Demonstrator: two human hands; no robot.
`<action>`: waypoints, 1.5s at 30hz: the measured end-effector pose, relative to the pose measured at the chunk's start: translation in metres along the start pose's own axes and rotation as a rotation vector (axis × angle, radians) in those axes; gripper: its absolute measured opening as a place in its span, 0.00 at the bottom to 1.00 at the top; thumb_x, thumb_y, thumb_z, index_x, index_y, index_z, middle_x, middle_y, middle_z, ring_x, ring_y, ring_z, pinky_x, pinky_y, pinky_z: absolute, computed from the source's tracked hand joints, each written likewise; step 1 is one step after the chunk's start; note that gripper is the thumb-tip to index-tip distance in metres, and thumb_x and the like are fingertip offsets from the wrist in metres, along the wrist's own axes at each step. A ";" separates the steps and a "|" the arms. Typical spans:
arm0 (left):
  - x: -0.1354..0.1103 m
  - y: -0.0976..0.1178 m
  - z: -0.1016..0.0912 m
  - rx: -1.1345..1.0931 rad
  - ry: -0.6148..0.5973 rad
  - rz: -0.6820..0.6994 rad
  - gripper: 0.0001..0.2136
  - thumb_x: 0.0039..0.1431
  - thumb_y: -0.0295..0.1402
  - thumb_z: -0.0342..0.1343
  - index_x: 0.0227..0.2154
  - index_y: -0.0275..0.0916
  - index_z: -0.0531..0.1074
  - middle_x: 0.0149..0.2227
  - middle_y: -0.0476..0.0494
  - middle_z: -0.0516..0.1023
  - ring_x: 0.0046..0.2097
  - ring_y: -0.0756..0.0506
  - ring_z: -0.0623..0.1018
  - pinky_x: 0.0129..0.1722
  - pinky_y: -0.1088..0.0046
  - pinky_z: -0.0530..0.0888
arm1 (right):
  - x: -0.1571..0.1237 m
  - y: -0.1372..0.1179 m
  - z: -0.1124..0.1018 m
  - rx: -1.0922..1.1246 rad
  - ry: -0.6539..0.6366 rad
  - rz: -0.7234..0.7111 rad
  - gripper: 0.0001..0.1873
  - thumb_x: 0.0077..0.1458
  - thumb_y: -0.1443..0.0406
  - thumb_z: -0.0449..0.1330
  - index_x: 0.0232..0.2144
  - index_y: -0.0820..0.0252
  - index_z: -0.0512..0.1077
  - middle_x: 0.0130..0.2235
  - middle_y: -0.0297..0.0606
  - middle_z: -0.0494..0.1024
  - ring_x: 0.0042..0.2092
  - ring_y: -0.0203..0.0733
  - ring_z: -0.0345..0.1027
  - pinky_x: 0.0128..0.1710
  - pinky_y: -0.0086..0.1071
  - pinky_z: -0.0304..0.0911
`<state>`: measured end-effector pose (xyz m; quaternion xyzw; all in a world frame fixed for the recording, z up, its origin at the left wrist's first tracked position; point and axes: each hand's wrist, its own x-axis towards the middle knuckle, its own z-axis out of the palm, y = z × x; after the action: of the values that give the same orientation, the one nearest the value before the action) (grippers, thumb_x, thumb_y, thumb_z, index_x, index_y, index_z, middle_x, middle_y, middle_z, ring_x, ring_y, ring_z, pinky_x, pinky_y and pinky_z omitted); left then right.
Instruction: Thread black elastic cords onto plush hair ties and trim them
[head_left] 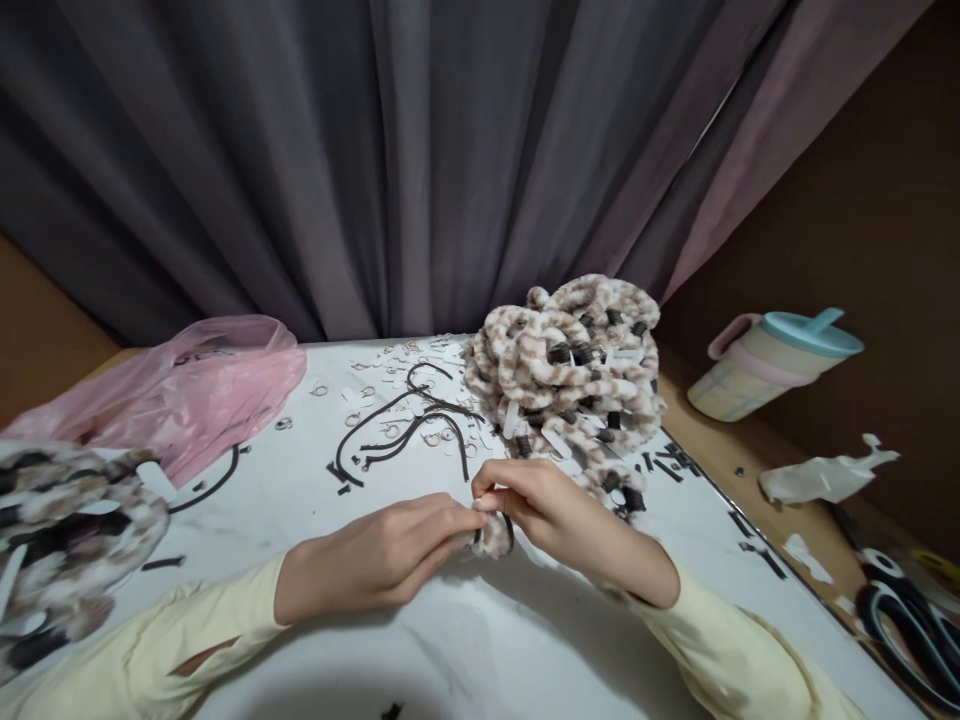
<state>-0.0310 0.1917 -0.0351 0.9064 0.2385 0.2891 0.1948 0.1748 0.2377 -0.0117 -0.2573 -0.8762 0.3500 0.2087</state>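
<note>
My left hand (pixel 386 552) and my right hand (pixel 551 512) meet above the middle of the white table, fingertips nearly touching. Between them is a small fluffy white-and-brown loop (pixel 495 538) with a thin black cord at its side. Both hands pinch at its top edge; my fingers cover part of it, and any small part between the tips is hidden. Just beyond lie black cords (pixel 390 430). Behind my right hand rises a heap of similar fluffy loops (pixel 577 350) with black wrapped bands and white tags.
Small metal rings (pixel 319 391) scatter across the table (pixel 315 505). A pink plastic bag (pixel 217 380) and more fluffy loops (pixel 75 540) lie at left. On the right are black cord scraps (pixel 675 460), a cup (pixel 765 365), a crumpled white wrapper (pixel 817 478) and scissors (pixel 900 620).
</note>
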 end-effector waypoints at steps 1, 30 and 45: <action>0.001 0.000 0.000 0.002 -0.004 0.015 0.13 0.63 0.22 0.42 0.49 0.35 0.58 0.37 0.42 0.71 0.38 0.49 0.72 0.39 0.76 0.71 | -0.001 0.000 -0.001 0.010 -0.012 0.017 0.08 0.55 0.76 0.48 0.28 0.63 0.62 0.26 0.31 0.66 0.28 0.29 0.58 0.29 0.22 0.50; 0.003 0.013 -0.005 0.344 0.128 0.325 0.10 0.61 0.21 0.38 0.44 0.27 0.60 0.26 0.40 0.69 0.27 0.46 0.67 0.26 0.70 0.69 | -0.008 -0.034 -0.014 -0.040 -0.180 -0.051 0.12 0.54 0.73 0.56 0.21 0.65 0.59 0.25 0.31 0.62 0.32 0.31 0.56 0.42 0.26 0.54; 0.005 0.018 0.017 0.358 0.477 0.076 0.03 0.61 0.21 0.46 0.35 0.31 0.62 0.29 0.39 0.71 0.33 0.47 0.72 0.32 0.69 0.73 | -0.009 -0.032 0.008 -0.189 0.035 -0.158 0.10 0.58 0.73 0.47 0.24 0.64 0.57 0.25 0.33 0.60 0.29 0.33 0.49 0.38 0.31 0.51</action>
<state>-0.0115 0.1760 -0.0370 0.8413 0.2905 0.4541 -0.0407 0.1680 0.2078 0.0047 -0.2123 -0.9190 0.2436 0.2258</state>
